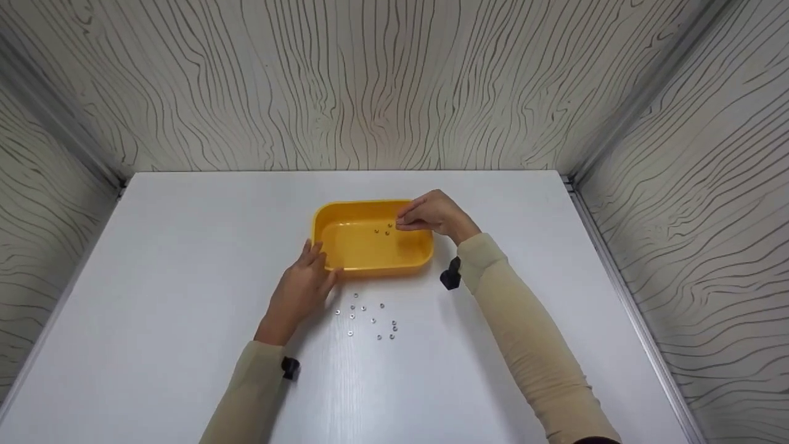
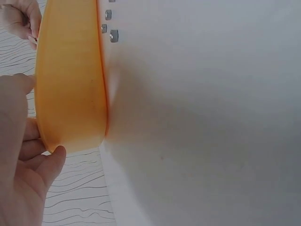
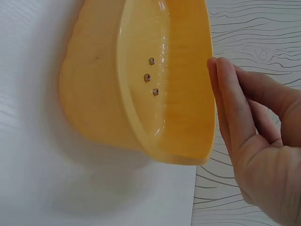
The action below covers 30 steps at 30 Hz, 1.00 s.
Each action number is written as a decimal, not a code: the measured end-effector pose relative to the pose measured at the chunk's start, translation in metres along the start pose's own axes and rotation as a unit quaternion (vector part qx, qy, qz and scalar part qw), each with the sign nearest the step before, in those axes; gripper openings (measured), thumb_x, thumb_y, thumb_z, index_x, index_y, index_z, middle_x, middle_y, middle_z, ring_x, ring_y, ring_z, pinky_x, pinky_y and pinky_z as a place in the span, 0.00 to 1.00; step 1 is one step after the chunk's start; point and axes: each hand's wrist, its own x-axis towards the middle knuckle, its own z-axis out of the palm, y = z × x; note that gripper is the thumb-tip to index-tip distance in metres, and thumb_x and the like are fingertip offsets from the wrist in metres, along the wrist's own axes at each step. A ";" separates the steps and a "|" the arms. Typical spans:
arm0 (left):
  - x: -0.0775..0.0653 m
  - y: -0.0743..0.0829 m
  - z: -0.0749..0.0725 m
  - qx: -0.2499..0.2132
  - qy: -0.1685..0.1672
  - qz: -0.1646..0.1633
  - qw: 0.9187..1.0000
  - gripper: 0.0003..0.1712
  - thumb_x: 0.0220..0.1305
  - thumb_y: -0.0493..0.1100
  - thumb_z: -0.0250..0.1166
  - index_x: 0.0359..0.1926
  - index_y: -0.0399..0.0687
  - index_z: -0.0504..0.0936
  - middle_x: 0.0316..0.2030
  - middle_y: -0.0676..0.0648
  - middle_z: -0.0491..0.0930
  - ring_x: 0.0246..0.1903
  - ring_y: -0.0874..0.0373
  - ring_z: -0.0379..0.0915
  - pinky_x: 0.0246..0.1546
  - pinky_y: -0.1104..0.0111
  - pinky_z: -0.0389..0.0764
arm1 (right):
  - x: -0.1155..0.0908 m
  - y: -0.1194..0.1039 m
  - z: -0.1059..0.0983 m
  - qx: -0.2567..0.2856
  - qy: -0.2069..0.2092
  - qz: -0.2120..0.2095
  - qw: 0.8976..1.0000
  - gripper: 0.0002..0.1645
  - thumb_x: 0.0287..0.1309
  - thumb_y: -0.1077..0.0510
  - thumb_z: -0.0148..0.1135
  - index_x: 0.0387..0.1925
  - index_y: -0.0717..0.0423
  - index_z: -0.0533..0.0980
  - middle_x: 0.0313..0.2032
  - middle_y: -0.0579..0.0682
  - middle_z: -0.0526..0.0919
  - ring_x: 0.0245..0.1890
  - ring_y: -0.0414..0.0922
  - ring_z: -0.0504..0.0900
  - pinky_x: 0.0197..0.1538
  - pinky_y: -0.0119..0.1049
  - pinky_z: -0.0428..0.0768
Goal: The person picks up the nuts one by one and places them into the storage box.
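A yellow plastic tray (image 1: pixel 351 251) stands on the white table. My left hand (image 1: pixel 297 293) holds its near left corner, thumb on the front wall and fingers over the rim. Above the tray's right end, my right hand (image 1: pixel 434 213) has its thumb and fingertips pinched together. At those fingertips the left wrist view shows a small dark bit, seemingly a nut (image 2: pixel 35 40); the right wrist view hides it behind the fingers. Three small metal nuts (image 3: pixel 147 77) lie on the tray floor. Several more nuts (image 1: pixel 373 320) are scattered on the table in front of the tray.
The white tabletop (image 1: pixel 185 259) reaches back to a wood-grain patterned panel (image 1: pixel 345 86). Similar panels stand at both sides, with metal rails (image 1: pixel 641 333) along the edges. Black camera mounts (image 1: pixel 452 274) sit on both wrists.
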 end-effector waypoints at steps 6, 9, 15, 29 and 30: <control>0.001 0.001 -0.002 -0.008 -0.008 -0.005 1.000 0.29 0.76 0.57 0.63 0.60 0.36 0.82 0.73 0.35 0.72 0.75 0.37 0.67 0.66 0.47 0.80 | 0.003 0.003 0.007 -0.023 0.031 -0.007 0.999 0.17 0.63 0.70 0.69 0.54 0.70 0.84 0.37 0.55 0.91 0.36 0.45 0.93 0.61 0.46 0.87; 0.000 0.002 -0.003 -0.010 -0.014 -0.012 1.000 0.30 0.76 0.57 0.63 0.61 0.36 0.82 0.74 0.36 0.71 0.76 0.38 0.66 0.67 0.48 0.79 | 0.005 0.005 0.009 -0.036 0.042 -0.008 0.998 0.16 0.64 0.69 0.69 0.53 0.68 0.84 0.41 0.56 0.90 0.37 0.45 0.93 0.63 0.47 0.86; -0.001 0.002 -0.004 -0.014 -0.021 -0.012 1.000 0.30 0.77 0.57 0.62 0.61 0.35 0.82 0.74 0.37 0.71 0.76 0.39 0.65 0.68 0.48 0.79 | 0.004 0.012 0.010 -0.047 0.057 -0.015 0.997 0.14 0.66 0.68 0.69 0.52 0.69 0.84 0.42 0.56 0.88 0.35 0.43 0.92 0.64 0.48 0.86; -0.002 -0.001 -0.003 -0.007 -0.019 -0.011 1.000 0.30 0.77 0.59 0.61 0.60 0.37 0.82 0.74 0.37 0.72 0.76 0.39 0.65 0.67 0.49 0.79 | -0.032 0.016 0.016 -0.167 0.059 -0.114 0.978 0.08 0.64 0.56 0.73 0.42 0.56 0.86 0.43 0.53 0.89 0.47 0.52 0.91 0.62 0.49 0.87; -0.002 -0.002 -0.003 -0.009 -0.020 -0.013 1.000 0.29 0.76 0.58 0.62 0.60 0.36 0.83 0.74 0.37 0.72 0.77 0.39 0.65 0.68 0.48 0.79 | -0.036 0.016 0.017 -0.173 0.057 -0.124 0.975 0.09 0.64 0.55 0.73 0.42 0.56 0.86 0.43 0.53 0.89 0.48 0.54 0.90 0.60 0.49 0.87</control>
